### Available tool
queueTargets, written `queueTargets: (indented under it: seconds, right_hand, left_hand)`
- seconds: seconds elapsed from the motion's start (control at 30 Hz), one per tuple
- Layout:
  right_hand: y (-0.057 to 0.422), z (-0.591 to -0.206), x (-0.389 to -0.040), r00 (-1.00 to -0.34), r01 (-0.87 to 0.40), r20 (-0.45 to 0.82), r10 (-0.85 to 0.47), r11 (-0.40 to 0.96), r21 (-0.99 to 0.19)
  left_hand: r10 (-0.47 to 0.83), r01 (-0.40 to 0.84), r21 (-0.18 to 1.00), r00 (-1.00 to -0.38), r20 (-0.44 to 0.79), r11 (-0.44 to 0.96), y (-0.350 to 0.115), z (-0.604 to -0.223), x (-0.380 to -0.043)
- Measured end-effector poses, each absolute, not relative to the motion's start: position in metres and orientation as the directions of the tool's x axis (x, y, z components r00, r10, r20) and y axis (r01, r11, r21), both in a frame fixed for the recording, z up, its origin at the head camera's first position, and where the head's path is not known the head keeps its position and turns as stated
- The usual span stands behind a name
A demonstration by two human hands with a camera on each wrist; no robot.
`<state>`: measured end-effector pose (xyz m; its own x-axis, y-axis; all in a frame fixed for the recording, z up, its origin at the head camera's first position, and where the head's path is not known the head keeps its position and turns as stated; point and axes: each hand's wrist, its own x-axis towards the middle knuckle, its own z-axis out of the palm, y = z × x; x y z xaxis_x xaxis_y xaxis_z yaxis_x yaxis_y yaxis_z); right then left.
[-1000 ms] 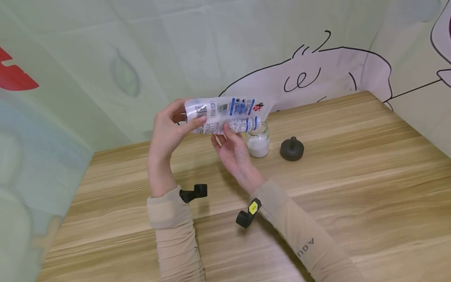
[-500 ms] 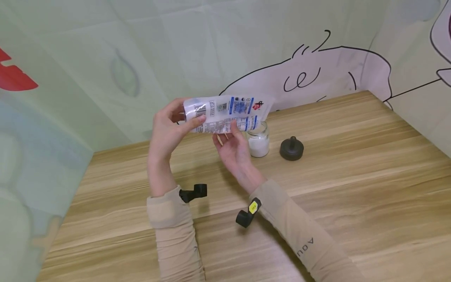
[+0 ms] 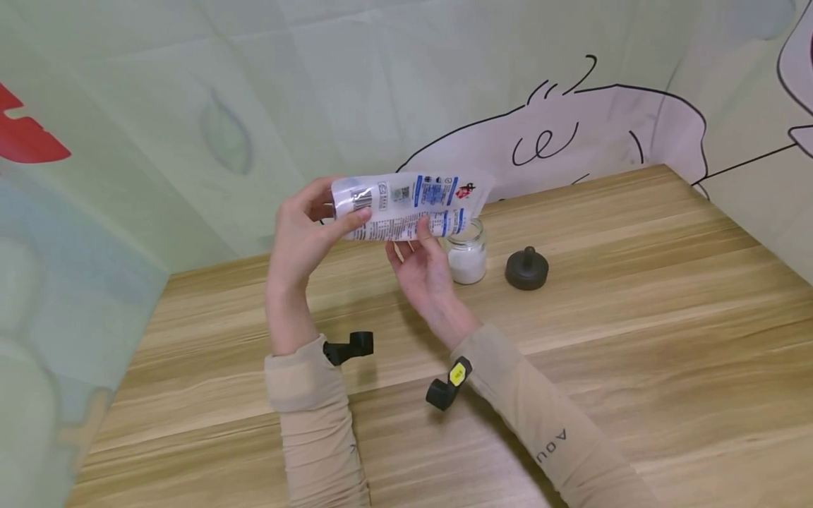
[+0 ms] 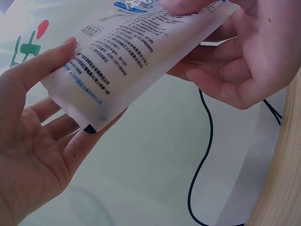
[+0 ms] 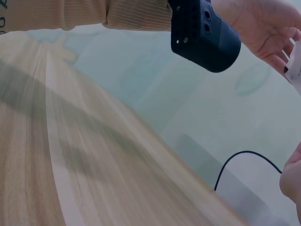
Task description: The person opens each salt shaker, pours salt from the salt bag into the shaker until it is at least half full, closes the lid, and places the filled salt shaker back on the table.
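Note:
A white plastic pouch (image 3: 390, 204) with blue print, a barcode and a red logo is held nearly level above the table. At its left end, the left hand (image 3: 297, 236) grips it, thumb on the near face and fingers behind. The right hand (image 3: 424, 274) holds it from below, its thumb against the printed side. The pouch's right end overlaps the mouth of a glass jar (image 3: 467, 262) that contains white powder or grains. In the left wrist view, small dark text covers the pouch (image 4: 117, 61), and both hands are on it. The right wrist view catches only its edge.
Right of the jar, a dark round lid (image 3: 526, 269) with a knob lies on the wood-grain table (image 3: 603, 339). A printed fabric backdrop (image 3: 305, 106) rises behind the table. Past the table edge runs a black cable (image 4: 207, 136).
The right thumb has slid a little to the right along the pouch. The pouch has risen very slightly, while the jar and lid stay where they were.

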<state>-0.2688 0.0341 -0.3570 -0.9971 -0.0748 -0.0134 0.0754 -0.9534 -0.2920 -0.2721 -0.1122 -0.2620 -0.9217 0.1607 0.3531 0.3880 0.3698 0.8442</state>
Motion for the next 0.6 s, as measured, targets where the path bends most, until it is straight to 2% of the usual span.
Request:
queueTargets:
  seconds: [0.6]
  right_hand:
    - [0.0348,-0.3548,-0.2692,-0.996,0.084,-0.043,-0.075,-0.955,-0.286]
  left_hand:
    - [0.161,0.378,0.848,-0.926,0.342,0.372,-0.1121,-0.2597,-0.2718]
